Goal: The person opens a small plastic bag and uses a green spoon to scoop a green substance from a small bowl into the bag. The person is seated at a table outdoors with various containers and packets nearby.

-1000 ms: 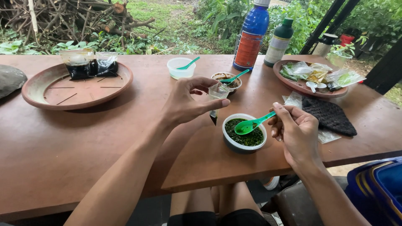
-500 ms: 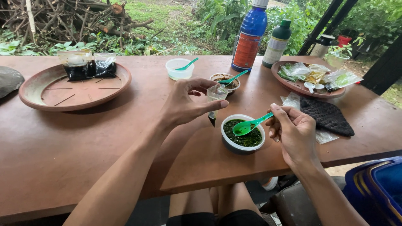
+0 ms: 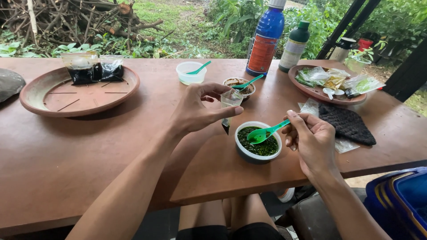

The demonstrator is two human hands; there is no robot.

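My left hand (image 3: 195,111) pinches a small clear plastic bag (image 3: 230,104) at its top, holding it upright just left of a round tub of dark green bits (image 3: 258,142). My right hand (image 3: 311,140) grips the handle of a green plastic spoon (image 3: 266,132). The spoon's bowl rests over the green contents of the tub. The bag's lower tip looks dark.
Behind the tub stand a small brown-filled cup with a green spoon (image 3: 239,85) and a clear cup with another spoon (image 3: 191,72). A clay dish with dark filled bags (image 3: 78,89) lies left; a second dish of packets (image 3: 331,82), a dark knitted cloth (image 3: 344,124) and two bottles (image 3: 266,38) stand right.
The spoon's bowl has dipped slightly lower over the tub. My left hand and the bag have stayed nearly still.
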